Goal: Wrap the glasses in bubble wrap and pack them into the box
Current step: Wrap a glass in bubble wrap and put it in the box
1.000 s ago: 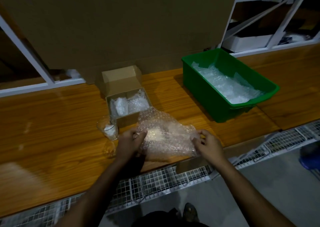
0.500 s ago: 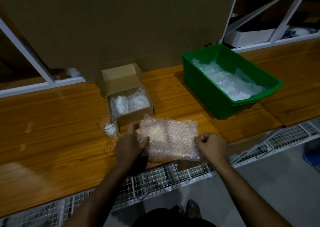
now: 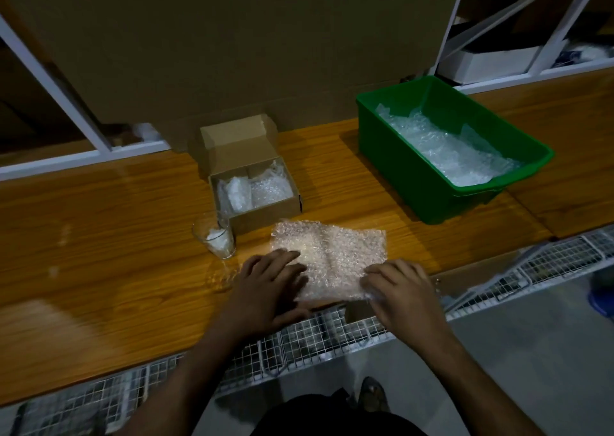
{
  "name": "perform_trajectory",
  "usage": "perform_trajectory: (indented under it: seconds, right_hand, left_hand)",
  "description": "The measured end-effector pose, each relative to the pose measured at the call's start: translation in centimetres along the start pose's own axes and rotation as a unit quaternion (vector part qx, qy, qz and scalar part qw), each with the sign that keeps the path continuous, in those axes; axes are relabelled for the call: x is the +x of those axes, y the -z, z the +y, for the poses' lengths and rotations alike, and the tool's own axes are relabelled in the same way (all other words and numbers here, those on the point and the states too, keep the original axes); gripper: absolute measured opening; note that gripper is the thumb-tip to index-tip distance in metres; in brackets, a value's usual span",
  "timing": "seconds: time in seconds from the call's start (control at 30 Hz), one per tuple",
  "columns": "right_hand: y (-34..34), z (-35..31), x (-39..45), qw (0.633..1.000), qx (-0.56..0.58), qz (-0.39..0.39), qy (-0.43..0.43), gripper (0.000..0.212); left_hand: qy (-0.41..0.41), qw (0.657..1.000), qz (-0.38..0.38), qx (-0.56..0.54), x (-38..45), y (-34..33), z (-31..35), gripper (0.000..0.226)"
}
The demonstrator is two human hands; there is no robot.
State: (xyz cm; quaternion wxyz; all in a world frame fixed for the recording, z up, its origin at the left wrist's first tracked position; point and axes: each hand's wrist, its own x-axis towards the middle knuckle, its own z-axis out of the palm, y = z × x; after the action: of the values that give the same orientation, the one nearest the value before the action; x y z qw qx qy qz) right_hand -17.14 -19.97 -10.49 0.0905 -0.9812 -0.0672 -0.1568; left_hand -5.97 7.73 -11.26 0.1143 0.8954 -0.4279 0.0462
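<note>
A sheet of bubble wrap (image 3: 329,256) is spread flat on the wooden tabletop (image 3: 99,236), close to its near edge. The left hand (image 3: 269,289) is laid palm down on the sheet's near left part, fingers straight and slightly spread, pressing rather than gripping. The right hand (image 3: 402,289) is set on the near right corner of the sheet; its fingers are bent over the edge, though in the dim light it cannot be told whether the corner is pinched or only pressed. A glass (image 3: 216,238) is stood upright just left of the sheet, apart from it and touched by neither hand, with something white seen inside. Just behind the glass and the sheet, a small cardboard box (image 3: 262,216) is placed with its lid folded back; two bundles of bubble wrap (image 3: 255,189) are lodged side by side within it. Further right, well apart from the box, a green plastic bin (image 3: 415,183) is seen at an angle on the tabletop, with more bubble wrap heaped in it. A wire grid (image 3: 315,339) is fixed along the tabletop's near edge, beneath the forearms.
</note>
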Motion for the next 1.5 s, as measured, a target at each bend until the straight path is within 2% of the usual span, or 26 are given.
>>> perform_trajectory:
  seconds: [0.07, 0.17, 0.23, 0.27, 0.33, 0.37, 0.43, 0.5, 0.53, 0.63, 0.7, 0.77, 0.87, 0.93, 1.0, 1.03, 1.1, 1.2, 1.27, 1.33, 1.37, 1.43, 1.5]
  right_hand:
    - [0.9, -0.2, 0.6, 0.999, 0.038, 0.038, -0.006, 0.013]
    - [2.1, -0.9, 1.8, 0.994, 0.102, 0.031, -0.031, 0.017]
    - [3.1, -1.2, 2.5, 0.980, 0.187, 0.026, -0.060, 0.018]
    - [3.4, -0.8, 2.8, 0.962, 0.260, 0.027, -0.082, 0.019]
    - [4.2, 0.5, 3.6, 0.888, 0.437, 0.043, -0.134, 0.031]
    - [4.6, 1.4, 4.0, 0.837, 0.519, 0.052, -0.162, 0.043]
    - [4.7, 2.5, 4.8, 0.743, 0.632, 0.055, -0.213, 0.073]
    - [4.3, 2.3, 5.2, 0.681, 0.692, -0.002, -0.240, 0.101]
    - [4.3, 1.6, 5.4, 0.668, 0.703, -0.042, -0.242, 0.105]
    - [3.9, -0.6, 6.0, 0.674, 0.692, -0.145, -0.214, 0.099]
    - [3.9, -1.4, 6.4, 0.664, 0.705, -0.149, -0.200, 0.096]
    - [3.9, -1.4, 7.0, 0.673, 0.694, -0.140, -0.215, 0.090]
    - [3.3, -0.8, 7.6, 0.749, 0.608, -0.131, -0.227, 0.077]
    - [2.9, -0.2, 7.7, 0.764, 0.594, -0.120, -0.223, 0.067]
    - [2.9, 0.0, 7.7, 0.753, 0.608, -0.101, -0.232, 0.030]
    - [2.9, 0.2, 7.7, 0.748, 0.613, -0.095, -0.235, 0.017]
    - [2.7, 0.4, 7.8, 0.740, 0.621, -0.078, -0.246, 0.024]
    - [2.8, 0.8, 8.1, 0.729, 0.634, -0.043, -0.252, 0.016]
    - [3.1, 1.0, 8.3, 0.715, 0.652, -0.045, -0.246, 0.038]
    - [3.5, 0.9, 8.4, 0.727, 0.648, -0.049, -0.220, 0.054]
    - [3.4, 1.0, 8.5, 0.735, 0.643, -0.049, -0.212, 0.054]
    - [3.4, 1.0, 8.7, 0.743, 0.638, -0.046, -0.199, 0.046]
    - [3.4, 1.2, 9.0, 0.751, 0.631, -0.043, -0.189, 0.043]
  left_hand:
    - [-0.025, 0.999, 0.007, 0.018, 0.2, -0.1, 1.4, 0.081]
    - [-0.048, 0.998, 0.031, 0.013, 1.1, -0.6, 3.6, 0.063]
    - [-0.025, 0.996, 0.070, -0.038, 1.6, -0.3, 4.4, 0.047]
    - [-0.002, 0.993, 0.092, -0.076, 1.8, 0.1, 4.5, 0.040]
    - [0.068, 0.968, 0.105, -0.216, 2.1, 1.3, 4.7, 0.030]
    - [0.111, 0.935, 0.106, -0.320, 2.4, 2.2, 4.7, 0.029]
    - [0.193, 0.831, 0.111, -0.510, 3.2, 4.0, 4.8, 0.020]
    - [0.257, 0.737, 0.100, -0.617, 3.9, 5.7, 4.9, 0.014]
    - [0.280, 0.705, 0.089, -0.645, 4.2, 6.3, 4.9, 0.015]
    - [0.342, 0.653, 0.078, -0.671, 4.9, 6.6, 4.6, 0.015]
    - [0.380, 0.642, 0.090, -0.660, 5.2, 6.4, 4.3, 0.016]
    - [0.405, 0.644, 0.108, -0.640, 5.4, 5.9, 3.8, 0.017]
    - [0.406, 0.665, 0.106, -0.617, 5.2, 5.6, 3.1, 0.018]
    - [0.372, 0.680, 0.079, -0.626, 5.0, 5.6, 2.5, 0.018]
    - [0.335, 0.686, 0.054, -0.643, 4.5, 5.8, 2.0, 0.015]
    - [0.320, 0.688, 0.052, -0.650, 4.3, 5.9, 1.8, 0.013]
    - [0.297, 0.688, 0.070, -0.658, 4.1, 6.0, 1.5, 0.010]
    - [0.277, 0.698, 0.111, -0.651, 4.2, 6.2, 1.2, 0.009]
    - [0.261, 0.729, 0.123, -0.621, 4.1, 6.2, 1.2, 0.011]
    - [0.253, 0.742, 0.138, -0.605, 4.1, 6.1, 1.2, 0.022]
    - [0.255, 0.728, 0.143, -0.619, 4.1, 6.2, 1.3, 0.022]
    - [0.271, 0.666, 0.137, -0.681, 4.2, 6.3, 1.4, 0.015]
    - [0.298, 0.602, 0.091, -0.735, 4.4, 6.3, 1.5, 0.029]
